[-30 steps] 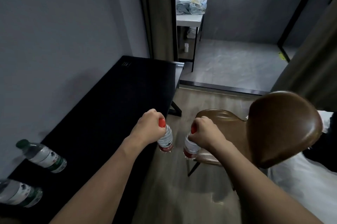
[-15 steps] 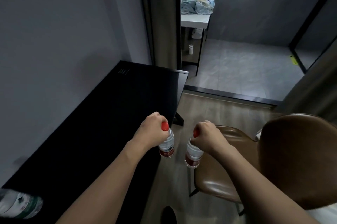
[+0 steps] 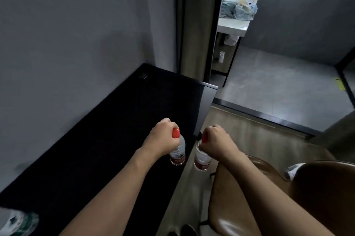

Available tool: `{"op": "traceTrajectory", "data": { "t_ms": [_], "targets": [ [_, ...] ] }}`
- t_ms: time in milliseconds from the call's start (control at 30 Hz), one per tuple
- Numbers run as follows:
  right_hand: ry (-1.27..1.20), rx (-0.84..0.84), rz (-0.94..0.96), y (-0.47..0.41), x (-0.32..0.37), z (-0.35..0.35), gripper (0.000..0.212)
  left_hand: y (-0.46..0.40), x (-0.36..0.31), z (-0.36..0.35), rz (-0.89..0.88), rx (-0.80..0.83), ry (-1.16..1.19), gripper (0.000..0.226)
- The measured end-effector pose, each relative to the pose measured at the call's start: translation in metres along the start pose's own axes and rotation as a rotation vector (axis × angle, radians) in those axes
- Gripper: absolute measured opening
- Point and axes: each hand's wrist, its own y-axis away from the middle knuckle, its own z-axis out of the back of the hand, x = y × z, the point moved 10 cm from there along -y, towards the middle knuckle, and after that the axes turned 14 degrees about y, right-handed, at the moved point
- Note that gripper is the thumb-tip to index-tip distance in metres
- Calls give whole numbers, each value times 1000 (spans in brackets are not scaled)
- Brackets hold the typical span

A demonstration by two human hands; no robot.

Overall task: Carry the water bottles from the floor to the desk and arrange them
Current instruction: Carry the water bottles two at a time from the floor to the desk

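Bottles, two with red caps, hang upright: I see my left hand point(image 3: 161, 138) gripping one clear plastic bottle point(image 3: 178, 151) by the neck above the black desk point(image 3: 115, 130) at its right edge, my right hand point(image 3: 217, 142) gripping the other bottle point(image 3: 200, 160) beyond that edge. A third green-labelled bottle point(image 3: 18, 221) lies at the near-left corner.

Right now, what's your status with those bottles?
Left hand grips one red-capped bottle above the desk. Right hand grips another, beside the desk edge. Chair close right.
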Motion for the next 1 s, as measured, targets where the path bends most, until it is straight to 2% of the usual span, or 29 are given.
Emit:
{"op": "traceTrajectory", "data": {
  "t_ms": [333,500,700,900,1000],
  "targets": [
    [5,82,303,-40,107,-10,7,36,54,87,212,-258,-21,21],
    [18,104,503,-38,179,-16,7,83,87,134,343,-411,-42,19],
    [65,207,690,-10,272,-34,8,159,126,180,493,-571,-26,14],
    [188,276,826,30,357,-62,17,234,164,206,600,-648,-37,12],
    [225,304,891,46,391,-76,15,257,180,218,627,-653,-34,15]
  ]
}}
